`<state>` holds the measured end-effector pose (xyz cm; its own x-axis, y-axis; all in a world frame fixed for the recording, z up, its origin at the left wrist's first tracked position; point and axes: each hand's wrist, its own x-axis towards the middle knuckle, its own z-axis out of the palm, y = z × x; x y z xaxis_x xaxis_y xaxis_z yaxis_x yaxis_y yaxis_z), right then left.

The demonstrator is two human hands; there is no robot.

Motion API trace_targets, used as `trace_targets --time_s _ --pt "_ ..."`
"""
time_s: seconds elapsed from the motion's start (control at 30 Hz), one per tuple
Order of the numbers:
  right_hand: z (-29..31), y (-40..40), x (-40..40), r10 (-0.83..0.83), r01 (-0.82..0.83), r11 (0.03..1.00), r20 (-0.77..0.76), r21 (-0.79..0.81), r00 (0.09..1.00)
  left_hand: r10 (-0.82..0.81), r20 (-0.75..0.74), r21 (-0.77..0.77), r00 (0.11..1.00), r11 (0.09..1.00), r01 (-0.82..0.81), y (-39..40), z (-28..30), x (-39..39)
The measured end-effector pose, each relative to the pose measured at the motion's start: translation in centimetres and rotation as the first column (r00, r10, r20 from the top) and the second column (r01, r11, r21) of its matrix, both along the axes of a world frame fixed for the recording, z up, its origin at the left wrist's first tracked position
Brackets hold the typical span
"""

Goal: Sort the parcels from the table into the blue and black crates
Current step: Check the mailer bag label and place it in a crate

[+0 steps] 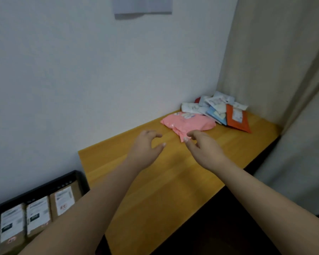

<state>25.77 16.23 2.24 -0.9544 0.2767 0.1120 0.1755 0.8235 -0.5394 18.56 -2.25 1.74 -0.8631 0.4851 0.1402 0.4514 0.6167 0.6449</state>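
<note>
1. Both hands reach out over the wooden surface [155, 181] at mid-frame, arms coming in from the bottom edge. Nothing is held in either.
2. Left hand [147, 142]: fingers loosely curled and parted, thumb spread off to the side, hovering above bare wood. Looks shaped to take one side of something soft.
3. Right hand [201, 142]: fingers also loose and parted, tips at the near corner of the pink parcel [189, 124]. Touching or just short of it, I cannot tell.
4. Pink parcel lies flat, right of centre, nearest of the lot, so likely the next pick. It is wide and floppy, which would explain two hands going for it.
5. Behind it, in the upper right against the wall corner, a heap of parcels [215, 107] overlaps loosely; an orange one [237, 118] leans at its right edge.
6. Black crate [70, 176] sits at lower left, below the surface edge, with brown boxes [37, 216] standing upright side by side inside.
7. No blue crate in view.
</note>
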Motion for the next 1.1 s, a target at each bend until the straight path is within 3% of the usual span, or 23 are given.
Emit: trace_targets --time_s 0.33,0.67,1.1 --pt "3.7 15.6 3.8 -0.054 0.048 0.997 -0.103 -0.063 0.993 -0.071 -0.066 0.019 0.995 0.997 0.072 15.6 5.8 1.5" --pt "0.2 24.7 0.2 -0.099 0.087 0.986 -0.077 -0.146 0.992 -0.139 -0.037 -0.054 0.990 0.989 0.137 25.3 3.4 -1.5" --pt "-5.8 38.9 -8.1 -0.235 0.263 0.941 0.147 -0.211 0.961 -0.202 0.142 -0.021 0.969 0.978 0.206 39.8 -2.6 -13.2"
